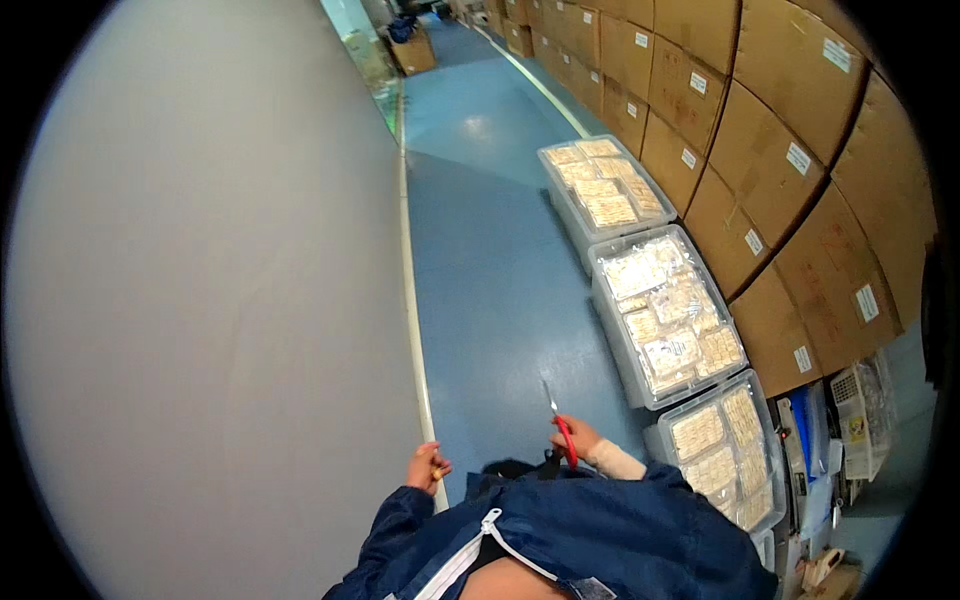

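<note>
A pair of scissors (565, 437) with red handles points away from me, its narrow metal blades above the blue floor. My right hand (578, 441) is closed around the red handles, below a pale cuff at the wrist. My left hand (427, 467) hangs near the foot of the grey wall, apart from the right one. Its fingers are curled together, with a small yellowish bit at the fingertips, too small to name. Both arms come out of a dark blue jacket (620, 525) with a white zip.
Clear plastic bins (640, 390) full of bagged pale pieces line the right side of the blue floor (490, 290). Stacked cardboard boxes (770, 150) rise behind them. A grey wall (220, 300) bounds the left. A white basket (855, 420) and other goods sit at lower right.
</note>
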Motion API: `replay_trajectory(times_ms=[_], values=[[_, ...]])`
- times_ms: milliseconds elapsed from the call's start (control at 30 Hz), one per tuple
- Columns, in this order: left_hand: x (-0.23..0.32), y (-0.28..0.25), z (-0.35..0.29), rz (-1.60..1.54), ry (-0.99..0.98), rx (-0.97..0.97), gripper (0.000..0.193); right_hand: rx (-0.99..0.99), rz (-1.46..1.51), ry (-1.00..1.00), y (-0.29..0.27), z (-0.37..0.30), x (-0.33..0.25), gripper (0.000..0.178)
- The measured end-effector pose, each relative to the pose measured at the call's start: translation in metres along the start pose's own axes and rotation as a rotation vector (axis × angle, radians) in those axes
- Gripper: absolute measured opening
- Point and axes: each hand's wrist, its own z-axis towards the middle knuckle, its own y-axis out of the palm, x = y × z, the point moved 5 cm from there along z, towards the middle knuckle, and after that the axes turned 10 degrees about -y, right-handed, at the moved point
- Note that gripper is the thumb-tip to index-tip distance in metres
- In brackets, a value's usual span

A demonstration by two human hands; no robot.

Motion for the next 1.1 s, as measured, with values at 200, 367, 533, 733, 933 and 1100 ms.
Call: replay_trajectory(times_ms=[200,367,533,733,933,1100], values=[[0.08,-0.089,0.104,-0.271,-0.165,0.344,0.009,-0.029,-0.116,-0.052,-0.034,0.203,-0.084,0.052],[0.227,-0.081,0.251,-0.352,-0.151,0.382,0.021,0.025,0.094,0.068,-0.066,0.361,-0.126,0.05],[0.472,0.126,0.377,-0.233,0.019,-0.028,0.011,0.176,0.108,-0.045,-0.12,0.483,-0.192,0.047],[0.699,0.337,0.497,0.135,0.324,-0.322,0.04,0.386,0.22,0.001,-0.201,0.635,-0.244,0.038],[0.795,0.332,0.658,-0.081,0.125,-0.245,0.054,0.37,0.191,-0.087,-0.296,0.853,-0.311,0.044],[0.808,0.231,0.745,-0.252,-0.089,0.099,0.05,0.141,0.156,-0.085,-0.319,1.027,-0.4,0.047]])
